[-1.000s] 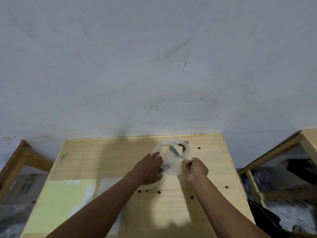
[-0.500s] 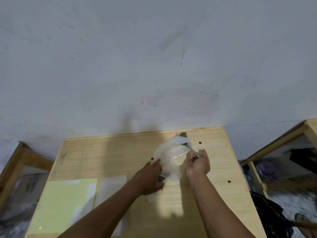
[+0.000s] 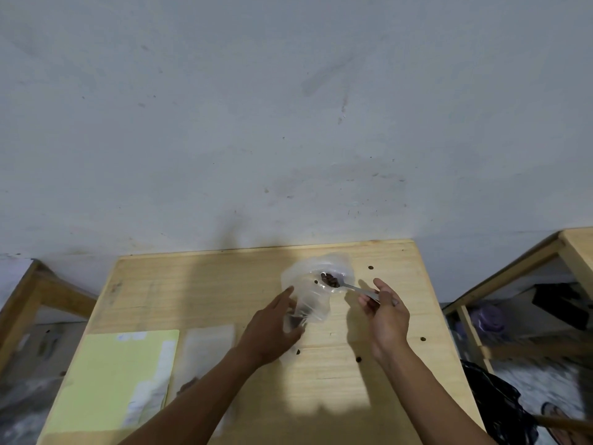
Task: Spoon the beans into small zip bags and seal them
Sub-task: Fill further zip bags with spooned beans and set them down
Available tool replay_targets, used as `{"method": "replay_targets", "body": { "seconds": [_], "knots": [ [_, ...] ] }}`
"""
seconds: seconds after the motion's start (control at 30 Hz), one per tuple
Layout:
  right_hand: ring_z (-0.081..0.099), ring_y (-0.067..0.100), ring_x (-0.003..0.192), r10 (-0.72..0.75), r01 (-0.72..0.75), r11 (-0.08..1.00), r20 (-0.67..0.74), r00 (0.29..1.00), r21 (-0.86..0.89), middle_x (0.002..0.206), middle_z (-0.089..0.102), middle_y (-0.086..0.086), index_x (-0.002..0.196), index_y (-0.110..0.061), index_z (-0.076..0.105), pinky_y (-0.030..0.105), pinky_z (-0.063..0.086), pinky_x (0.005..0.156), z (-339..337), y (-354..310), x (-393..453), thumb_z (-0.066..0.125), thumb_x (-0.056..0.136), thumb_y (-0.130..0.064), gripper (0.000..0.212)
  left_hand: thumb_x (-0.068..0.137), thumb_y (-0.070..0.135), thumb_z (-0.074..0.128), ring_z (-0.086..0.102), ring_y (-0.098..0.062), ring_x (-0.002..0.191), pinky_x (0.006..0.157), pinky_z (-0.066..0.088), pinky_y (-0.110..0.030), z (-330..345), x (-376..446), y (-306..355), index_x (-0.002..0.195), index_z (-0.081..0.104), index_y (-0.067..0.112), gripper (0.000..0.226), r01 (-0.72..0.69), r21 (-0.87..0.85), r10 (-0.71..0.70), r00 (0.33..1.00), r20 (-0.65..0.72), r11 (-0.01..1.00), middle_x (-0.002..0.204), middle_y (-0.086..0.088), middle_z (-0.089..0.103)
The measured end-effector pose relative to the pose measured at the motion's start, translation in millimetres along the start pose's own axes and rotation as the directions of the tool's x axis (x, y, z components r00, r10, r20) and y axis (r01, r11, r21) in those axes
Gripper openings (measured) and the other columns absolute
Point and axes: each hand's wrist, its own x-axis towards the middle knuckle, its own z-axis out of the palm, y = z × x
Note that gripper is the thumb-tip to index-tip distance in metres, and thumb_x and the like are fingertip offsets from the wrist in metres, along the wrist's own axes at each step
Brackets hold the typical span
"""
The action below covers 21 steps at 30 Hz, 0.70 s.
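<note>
Pinching a spoon [image 3: 340, 284] heaped with beans [image 3: 330, 279] over the clear bag [image 3: 313, 295], right-hand fingers [image 3: 369, 303] grip; left hand [image 3: 272, 329] steadies it.

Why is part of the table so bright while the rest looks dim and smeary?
Head view: a bright patch of light falls on the table between the arms, their shadows beside it; the left hand and small zip bag are motion-blurred; the wide-angle lens bends the edges.

Two bare forearms reach in from the bottom edge, with no sleeves in view. The left hand [image 3: 272, 329] and right hand [image 3: 386, 319] wear no gloves, rings, watch or wristbands.
</note>
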Motion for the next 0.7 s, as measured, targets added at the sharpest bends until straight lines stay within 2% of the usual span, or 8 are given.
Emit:
{"method": "replay_targets", "body": {
  "seconds": [0.13, 0.2, 0.27, 0.33, 0.43, 0.57, 0.7],
  "knots": [
    [0.066, 0.017, 0.075, -0.036, 0.039, 0.998, 0.053, 0.998, -0.047, 0.094, 0.064, 0.006, 0.115, -0.006, 0.065, 0.019, 0.060, 0.071, -9.8, -12.2, -4.2, 0.042, 0.104, -0.012, 0.026, 0.084, 0.043, 0.065, 0.058, -0.009, 0.111, 0.093, 0.047, -0.031, 3.2, -1.2, -4.5, 0.149, 0.027, 0.023, 0.078, -0.004, 0.015, 0.005, 1.000, -0.029, 1.000, 0.131, 0.014, 0.055],
    [0.066, 0.017, 0.073, -0.053, 0.060, 0.994, 0.082, 0.995, -0.090, 0.097, 0.062, 0.008, 0.113, -0.006, 0.066, 0.023, 0.059, 0.075, -13.2, -15.1, -5.4, 0.043, 0.103, -0.012, 0.026, 0.084, 0.043, 0.065, 0.058, -0.009, 0.111, 0.093, 0.048, -0.032, 5.8, -1.1, -6.0, 0.149, 0.029, 0.023, 0.077, -0.005, 0.018, 0.006, 0.999, -0.034, 1.000, 0.131, 0.013, 0.055],
    [0.065, 0.019, 0.074, -0.038, 0.052, 0.990, 0.104, 0.994, -0.134, 0.098, 0.062, 0.011, 0.113, -0.004, 0.065, 0.028, 0.059, 0.079, -15.4, -14.7, -6.1, 0.042, 0.104, -0.013, 0.026, 0.084, 0.044, 0.065, 0.058, -0.009, 0.111, 0.093, 0.049, -0.034, 9.1, -0.7, -6.8, 0.148, 0.030, 0.023, 0.075, -0.008, 0.017, 0.009, 1.000, -0.030, 1.000, 0.132, 0.013, 0.055],
    [0.062, 0.021, 0.073, -0.015, 0.035, 0.984, 0.114, 0.993, -0.175, 0.092, 0.062, 0.012, 0.115, -0.002, 0.063, 0.033, 0.057, 0.083, -15.2, -12.6, -6.8, 0.041, 0.104, -0.012, 0.027, 0.084, 0.045, 0.065, 0.058, -0.010, 0.112, 0.094, 0.049, -0.035, 12.1, -0.7, -7.5, 0.144, 0.035, 0.024, 0.071, -0.010, 0.025, 0.011, 0.999, -0.033, 1.000, 0.135, 0.014, 0.053],
    [0.059, 0.023, 0.072, 0.026, 0.001, 0.975, 0.118, 0.993, -0.220, 0.083, 0.061, 0.011, 0.118, 0.002, 0.061, 0.035, 0.055, 0.081, -15.7, -5.7, -7.5, 0.039, 0.104, -0.011, 0.029, 0.084, 0.045, 0.063, 0.058, -0.012, 0.114, 0.095, 0.047, -0.034, 15.5, -0.7, -8.8, 0.142, 0.038, 0.024, 0.067, -0.008, 0.051, 0.011, 0.999, -0.047, 0.999, 0.139, 0.013, 0.050],
    [0.063, 0.024, 0.079, 0.040, -0.016, 0.976, 0.105, 0.994, -0.215, 0.092, 0.064, 0.012, 0.117, -0.001, 0.064, 0.032, 0.056, 0.080, -23.5, 1.4, -12.1, 0.041, 0.104, -0.014, 0.029, 0.084, 0.044, 0.064, 0.057, -0.013, 0.116, 0.094, 0.046, -0.030, 16.8, -3.4, -11.3, 0.142, 0.040, 0.023, 0.066, -0.007, 0.063, 0.012, 0.998, -0.067, 0.998, 0.138, 0.013, 0.051],
    [0.066, 0.020, 0.076, -0.064, 0.087, 0.978, 0.124, 0.990, -0.188, 0.098, 0.065, 0.015, 0.113, -0.006, 0.066, 0.034, 0.056, 0.083, -27.3, -6.6, -16.0, 0.042, 0.104, -0.015, 0.028, 0.082, 0.048, 0.061, 0.059, -0.008, 0.109, 0.089, 0.051, -0.033, 17.5, -7.2, -17.0, 0.136, 0.043, 0.028, 0.061, -0.026, 0.070, 0.031, 0.996, -0.079, 0.997, 0.133, 0.014, 0.054]
  ]
}}
